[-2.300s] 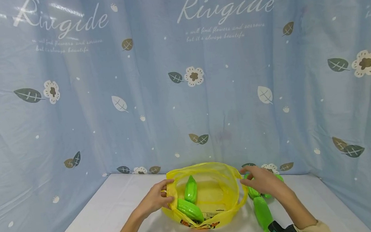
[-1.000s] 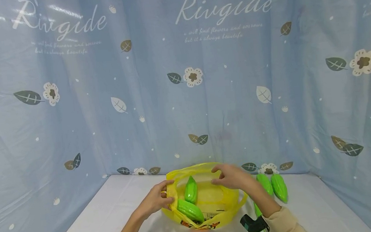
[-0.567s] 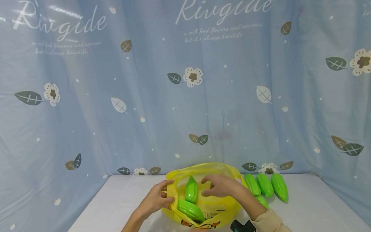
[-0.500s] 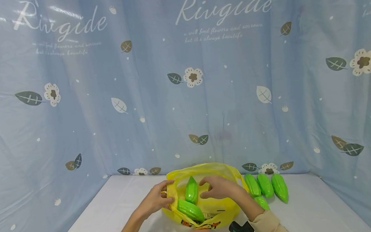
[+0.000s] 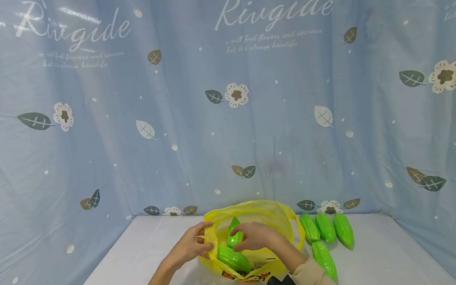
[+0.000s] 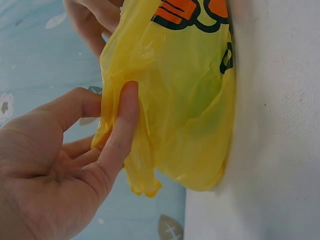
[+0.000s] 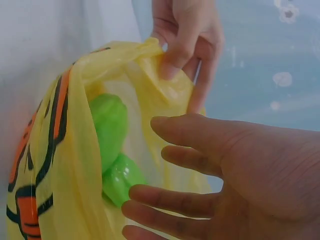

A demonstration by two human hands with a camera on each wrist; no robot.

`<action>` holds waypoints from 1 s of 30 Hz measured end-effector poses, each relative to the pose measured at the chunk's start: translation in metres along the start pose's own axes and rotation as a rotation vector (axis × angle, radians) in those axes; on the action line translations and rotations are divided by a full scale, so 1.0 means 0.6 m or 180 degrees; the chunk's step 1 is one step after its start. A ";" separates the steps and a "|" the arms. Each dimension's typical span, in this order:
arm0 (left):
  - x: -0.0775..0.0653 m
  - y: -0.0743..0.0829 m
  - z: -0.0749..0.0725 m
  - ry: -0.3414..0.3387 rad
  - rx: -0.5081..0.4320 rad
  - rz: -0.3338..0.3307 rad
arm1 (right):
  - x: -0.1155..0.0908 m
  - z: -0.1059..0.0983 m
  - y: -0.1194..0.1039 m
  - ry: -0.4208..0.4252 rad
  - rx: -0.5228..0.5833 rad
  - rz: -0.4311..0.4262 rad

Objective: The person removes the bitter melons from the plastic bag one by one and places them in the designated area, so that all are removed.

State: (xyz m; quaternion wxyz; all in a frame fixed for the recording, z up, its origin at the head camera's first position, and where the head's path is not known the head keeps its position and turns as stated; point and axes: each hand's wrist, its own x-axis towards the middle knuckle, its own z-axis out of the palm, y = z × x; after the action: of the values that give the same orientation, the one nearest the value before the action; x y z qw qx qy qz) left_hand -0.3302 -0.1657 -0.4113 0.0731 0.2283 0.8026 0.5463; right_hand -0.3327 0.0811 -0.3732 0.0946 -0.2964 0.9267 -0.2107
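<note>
A yellow plastic bag (image 5: 268, 208) with orange and black print lies open-mouthed on the white table. Inside it are two shiny green ridged toy vegetables, a front one (image 5: 232, 259) and a pointed back one (image 5: 234, 238). My left hand (image 5: 190, 244) pinches the bag's left rim between thumb and fingers, which the left wrist view shows closely. Over the mouth of the bag my right hand (image 5: 254, 236) reaches in with spread, slightly bent fingers. In the right wrist view its palm (image 7: 260, 175) holds nothing, and its fingertips are close to the green pieces; contact cannot be told.
Right of the bag, several more green pieces lie on the table: three in a back row (image 5: 325, 227) and one in front (image 5: 324, 260). The bag's right handle loop (image 5: 300, 233) stands beside them. A blue patterned curtain (image 5: 227, 138) surrounds the white table (image 5: 140, 254).
My right hand has moved left from the bag's right rim to above the green pieces inside, uncovering those on the right. My left hand keeps its pinch on the rim.
</note>
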 end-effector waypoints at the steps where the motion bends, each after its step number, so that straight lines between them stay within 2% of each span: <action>1: 0.000 0.000 0.000 -0.0009 -0.0008 0.0000 | 0.002 0.002 -0.002 -0.0010 -0.0021 0.0015; 9: -0.003 0.000 -0.003 -0.0051 -0.0041 0.0013 | 0.025 0.021 -0.013 -0.0103 -0.0053 0.0111; 17: -0.004 -0.002 -0.003 -0.0088 -0.0052 -0.0022 | 0.035 0.036 -0.020 -0.0117 0.0076 0.0216; 30: -0.002 0.002 -0.005 -0.0097 -0.0010 -0.0065 | 0.047 0.046 -0.027 -0.0208 0.0096 0.0540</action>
State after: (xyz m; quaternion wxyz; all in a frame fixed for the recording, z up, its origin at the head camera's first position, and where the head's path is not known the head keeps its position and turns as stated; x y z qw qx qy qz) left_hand -0.3296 -0.1683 -0.4093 0.0913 0.2283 0.8028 0.5432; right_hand -0.3388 0.0435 -0.3918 0.1467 -0.2220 0.9416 -0.2062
